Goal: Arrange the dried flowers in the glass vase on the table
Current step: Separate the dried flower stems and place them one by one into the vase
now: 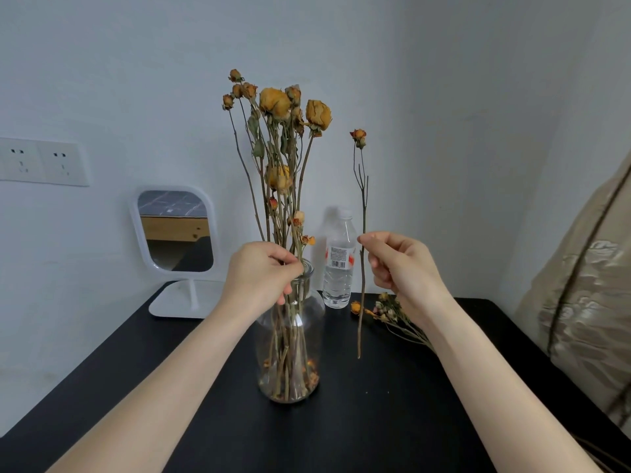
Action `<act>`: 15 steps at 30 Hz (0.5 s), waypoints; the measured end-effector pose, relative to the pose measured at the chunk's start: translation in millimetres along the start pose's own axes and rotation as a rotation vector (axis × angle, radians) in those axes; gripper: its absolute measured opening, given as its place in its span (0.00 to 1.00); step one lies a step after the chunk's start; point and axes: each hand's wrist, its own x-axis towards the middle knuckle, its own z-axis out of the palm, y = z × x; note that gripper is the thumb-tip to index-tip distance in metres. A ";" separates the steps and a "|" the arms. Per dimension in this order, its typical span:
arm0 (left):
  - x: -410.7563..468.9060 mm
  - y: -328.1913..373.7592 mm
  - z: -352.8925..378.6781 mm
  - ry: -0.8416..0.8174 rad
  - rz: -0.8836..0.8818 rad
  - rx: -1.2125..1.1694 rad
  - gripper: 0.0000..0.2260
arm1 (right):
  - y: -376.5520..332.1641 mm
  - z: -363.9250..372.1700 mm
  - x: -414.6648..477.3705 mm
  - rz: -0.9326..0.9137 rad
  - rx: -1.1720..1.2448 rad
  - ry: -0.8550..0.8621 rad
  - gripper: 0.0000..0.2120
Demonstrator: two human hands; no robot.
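Note:
A clear glass vase (290, 353) stands mid-table and holds a tall bunch of dried yellow-orange roses (276, 104). My left hand (261, 274) pinches stems of the bunch right at the vase's neck. My right hand (399, 264) pinches a single dried rose stem (363, 213) upright in the air, right of the vase, its small bud at the top and its lower end hanging above the table. More dried flowers (386, 308) lie on the table behind my right wrist.
The table (375, 421) is black. A plastic water bottle (338, 264) stands just behind the vase on the right. A white standing mirror (174, 233) is at back left, wall sockets (41, 162) above it. Beige fabric (587, 302) hangs at the right edge.

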 end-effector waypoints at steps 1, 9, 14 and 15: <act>-0.2 -0.3 1.4 -0.013 0.002 0.027 0.08 | 0.3 0.0 0.0 0.001 -0.003 0.000 0.05; -15.4 -3.7 -2.9 0.186 0.182 0.093 0.09 | 1.2 2.6 1.5 0.002 -0.007 -0.002 0.05; -35.0 -37.9 6.2 0.288 0.092 0.084 0.24 | -3.4 6.7 4.1 -0.011 0.010 -0.005 0.06; -35.3 -43.7 10.8 0.246 0.048 0.074 0.29 | -5.4 8.1 4.8 -0.020 0.023 -0.004 0.06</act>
